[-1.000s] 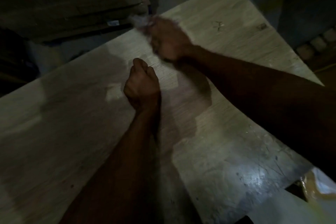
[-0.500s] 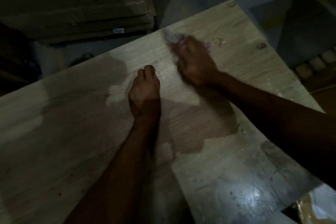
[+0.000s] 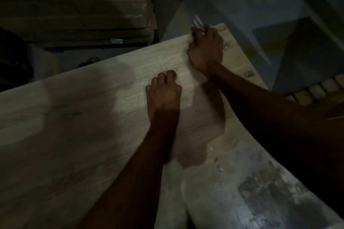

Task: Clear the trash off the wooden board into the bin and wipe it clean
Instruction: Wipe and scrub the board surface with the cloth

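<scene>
gripping a blurry pale wad (image 3: 197, 24), the right hand (image 3: 206, 50) sits at the far edge of the wooden board (image 3: 74, 126); left hand (image 3: 163, 95) rests mid-board, curled into a fist, holding nothing.

The wooden board (image 3: 74, 126) runs pale and grained under my arms, tilted across the view. My left hand (image 3: 163, 96) rests on its middle with the fingers curled under. At the far edge my right hand (image 3: 206, 50) presses a pale wad (image 3: 198, 24), blurred, against the wood. A darker, damp-looking patch (image 3: 201, 132) spreads between my forearms. Nearer me, white specks (image 3: 211, 148) and grimy dark smudges (image 3: 264, 186) sit on a shiny stretch. A small square mark (image 3: 249, 74) lies near the far right edge.
</scene>
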